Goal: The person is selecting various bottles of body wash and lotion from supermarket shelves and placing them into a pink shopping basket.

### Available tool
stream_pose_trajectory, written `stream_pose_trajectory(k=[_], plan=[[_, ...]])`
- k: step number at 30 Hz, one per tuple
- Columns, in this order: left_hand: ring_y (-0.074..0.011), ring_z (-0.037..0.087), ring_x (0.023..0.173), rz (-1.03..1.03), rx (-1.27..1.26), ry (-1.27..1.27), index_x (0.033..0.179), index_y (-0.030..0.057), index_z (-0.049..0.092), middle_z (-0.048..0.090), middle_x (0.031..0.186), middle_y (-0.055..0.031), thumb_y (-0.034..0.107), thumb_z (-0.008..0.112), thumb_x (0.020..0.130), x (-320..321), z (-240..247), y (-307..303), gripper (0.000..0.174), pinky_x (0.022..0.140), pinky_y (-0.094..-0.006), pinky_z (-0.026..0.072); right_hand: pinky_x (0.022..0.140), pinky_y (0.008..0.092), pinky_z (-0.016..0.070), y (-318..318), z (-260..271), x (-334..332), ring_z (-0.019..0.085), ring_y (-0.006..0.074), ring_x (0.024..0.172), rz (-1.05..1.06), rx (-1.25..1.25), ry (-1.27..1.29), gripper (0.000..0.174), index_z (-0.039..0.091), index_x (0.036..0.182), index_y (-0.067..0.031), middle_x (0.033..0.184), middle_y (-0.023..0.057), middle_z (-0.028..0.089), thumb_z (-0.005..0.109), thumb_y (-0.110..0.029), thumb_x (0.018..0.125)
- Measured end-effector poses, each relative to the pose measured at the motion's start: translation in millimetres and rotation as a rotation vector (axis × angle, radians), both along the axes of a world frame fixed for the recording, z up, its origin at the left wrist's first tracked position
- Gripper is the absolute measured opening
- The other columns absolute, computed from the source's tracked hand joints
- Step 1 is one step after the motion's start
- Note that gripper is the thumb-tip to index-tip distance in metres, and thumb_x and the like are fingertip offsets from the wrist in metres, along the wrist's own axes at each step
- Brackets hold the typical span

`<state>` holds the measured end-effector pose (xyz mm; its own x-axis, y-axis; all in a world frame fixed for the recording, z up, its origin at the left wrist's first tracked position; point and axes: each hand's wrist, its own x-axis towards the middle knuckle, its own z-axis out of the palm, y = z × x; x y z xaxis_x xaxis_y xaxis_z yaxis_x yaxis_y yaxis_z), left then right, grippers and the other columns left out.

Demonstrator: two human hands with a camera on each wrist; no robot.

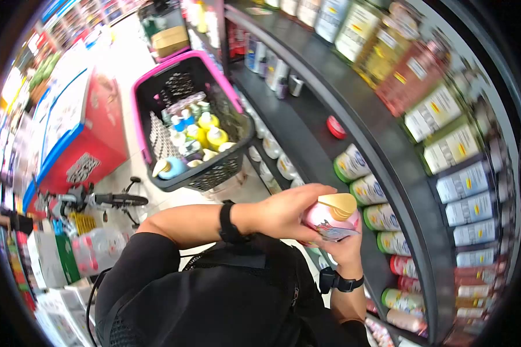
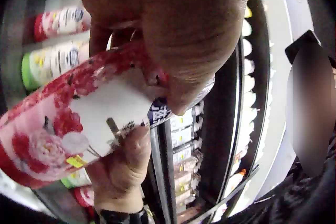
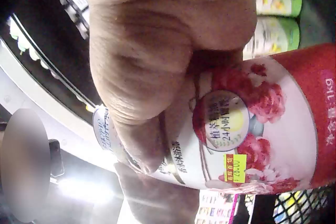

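Between both hands is a pink, red and white body wash bottle (image 1: pixel 328 224) with a gold cap (image 1: pixel 340 205). Its rose print and yellow price sticker (image 3: pixel 235 168) face the right wrist camera. My left hand (image 1: pixel 279 211) grips the bottle's upper part from the left. From the other side my right hand (image 1: pixel 346 250) grips it, fingers curled round. In the left wrist view, the bottle's base points left, with the right hand's thumb (image 2: pixel 137 142) against its side.
At the right stands a dark shelf (image 1: pixel 307 118) with rows of bottles, some green-based (image 1: pixel 371 189). A pink-rimmed black basket (image 1: pixel 138 124) of bottles stands at the upper left. Beyond it are a red freezer (image 1: pixel 105 124) and a small bicycle (image 1: pixel 118 199).
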<state>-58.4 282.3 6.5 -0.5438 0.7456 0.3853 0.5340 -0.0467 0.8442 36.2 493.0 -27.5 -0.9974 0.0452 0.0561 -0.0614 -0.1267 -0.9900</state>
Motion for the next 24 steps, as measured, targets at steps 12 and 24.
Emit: stream_pose_trajectory(k=[12, 24], plan=[[-0.0373, 0.067, 0.085, 0.474, -0.423, 0.483, 0.119, 0.0032, 0.061, 0.068, 0.088, -0.0155, 0.023, 0.076, 0.084, -50, 139, -178, 0.043, 0.074, -0.0438, 0.0534, 0.093, 0.0385, 0.0532, -144, 61, -161, 0.067, 0.0280, 0.108, 0.328, 0.658, 0.475, 0.093, 0.047, 0.134, -0.0051, 0.118, 0.0142, 0.066, 0.097, -0.020, 0.058], [-0.0374, 0.066, 0.075, 0.635, -0.592, 0.447, 0.107, 0.0063, 0.064, 0.065, 0.078, -0.0159, 0.029, 0.072, 0.087, -130, 105, -266, 0.031, 0.065, -0.0446, 0.0506, 0.097, 0.0386, 0.0514, -213, 12, -227, 0.063, 0.0279, 0.113, 0.398, 0.547, 0.328, 0.085, 0.035, 0.148, -0.0037, 0.136, 0.0221, 0.054, 0.082, -0.014, 0.078]])
